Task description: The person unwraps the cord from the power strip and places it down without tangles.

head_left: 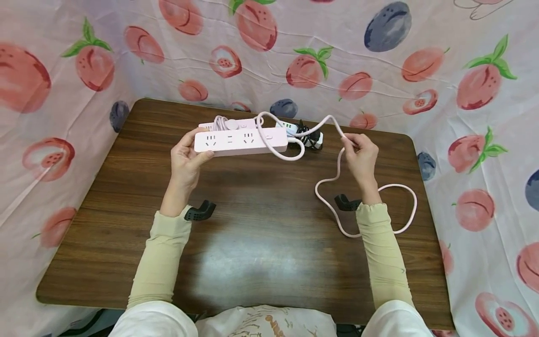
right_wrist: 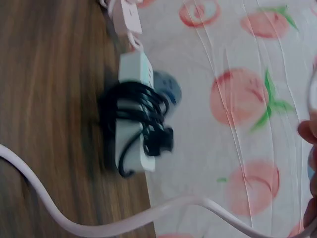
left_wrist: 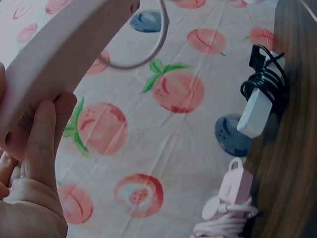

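In the head view my left hand (head_left: 184, 159) grips the left end of a pale pink power strip (head_left: 229, 146), its sockets showing, raised above the table. The left wrist view shows the strip's plain underside (left_wrist: 59, 54) with fingers beneath it. Its pink cord (head_left: 330, 117) loops over the strip's right end and runs to my right hand (head_left: 362, 157), which pinches it between thumb and fingers. Beyond that hand, the rest of the cord lies in loose curves on the table. In the right wrist view only fingertips (right_wrist: 310, 168) show at the right edge.
Behind the raised strip, at the table's back edge, lie another pink power strip (head_left: 248, 123) with its cord wound round it and a white one (right_wrist: 130, 139) wrapped in black cord (right_wrist: 133, 114). Fruit-printed cloth (head_left: 261, 79) hangs round the brown wooden table (head_left: 139, 196).
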{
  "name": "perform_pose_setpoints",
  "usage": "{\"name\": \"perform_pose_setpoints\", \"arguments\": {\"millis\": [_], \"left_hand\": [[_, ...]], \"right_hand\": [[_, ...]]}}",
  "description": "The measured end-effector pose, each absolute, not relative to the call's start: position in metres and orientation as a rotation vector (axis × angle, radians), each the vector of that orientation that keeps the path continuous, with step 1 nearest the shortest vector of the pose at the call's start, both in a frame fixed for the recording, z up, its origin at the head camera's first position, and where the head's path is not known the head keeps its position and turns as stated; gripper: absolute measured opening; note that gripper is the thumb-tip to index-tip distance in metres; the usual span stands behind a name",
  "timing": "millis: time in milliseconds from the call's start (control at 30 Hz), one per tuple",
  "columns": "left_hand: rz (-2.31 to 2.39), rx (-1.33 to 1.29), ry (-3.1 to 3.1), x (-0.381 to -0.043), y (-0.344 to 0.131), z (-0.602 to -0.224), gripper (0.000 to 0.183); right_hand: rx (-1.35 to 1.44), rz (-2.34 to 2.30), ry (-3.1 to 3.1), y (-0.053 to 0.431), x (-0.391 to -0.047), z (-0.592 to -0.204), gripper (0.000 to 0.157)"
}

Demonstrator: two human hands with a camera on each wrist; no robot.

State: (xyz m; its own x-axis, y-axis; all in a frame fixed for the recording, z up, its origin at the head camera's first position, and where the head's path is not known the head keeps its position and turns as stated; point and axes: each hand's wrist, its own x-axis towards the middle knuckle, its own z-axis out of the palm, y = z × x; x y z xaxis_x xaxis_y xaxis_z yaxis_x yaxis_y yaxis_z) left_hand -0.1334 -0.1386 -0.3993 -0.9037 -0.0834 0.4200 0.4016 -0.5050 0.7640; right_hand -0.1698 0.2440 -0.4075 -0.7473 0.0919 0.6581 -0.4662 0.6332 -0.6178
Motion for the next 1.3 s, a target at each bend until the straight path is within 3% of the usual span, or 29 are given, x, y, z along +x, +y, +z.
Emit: {"name": "perform_pose_setpoints", "arguments": {"millis": [400, 1033, 1300], "left_hand": [[-2.403, -0.334, -1.483, -0.130, -0.171, -0.415, 0.044], [-2.443, -0.035, -1.150, -0.115, -0.246, -0.447, 0.043], [-2.434, 0.045, -1.046, -0.115, -0.263, -0.458, 0.046]], "right_hand": [[-0.091, 1.191, -1.925, 0.277, -0.141, -0.383, 0.010], [0.009, 1.108, -2.125, 0.322, -0.110, -0.408, 0.008], [-0.010, 1.109, -2.203, 0.334, -0.115, -0.434, 0.009]]}}
